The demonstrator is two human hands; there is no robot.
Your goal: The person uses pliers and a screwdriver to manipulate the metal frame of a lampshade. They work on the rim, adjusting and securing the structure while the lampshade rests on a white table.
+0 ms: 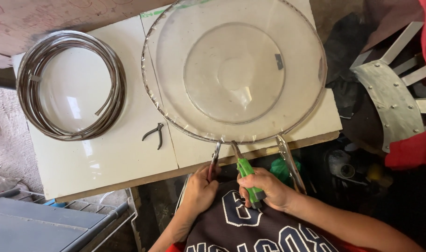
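A large clear round dome point(234, 70) with a metal rim lies on a white board point(129, 154). At its near edge my left hand point(200, 191) grips a clamp-like plier point(215, 158) fixed on the rim. My right hand point(265, 186) is closed around a green-handled tool point(248, 179) whose tip meets the rim just right of that plier. A third metal locking plier point(290, 161) hangs from the rim further right, untouched.
A coil of metal strip point(70, 84) lies on the board's left part around a smaller clear dome. Small black pliers point(154, 134) rest between coil and dome. A riveted metal piece point(390, 102) and a person's red sleeve point(411, 149) are at right.
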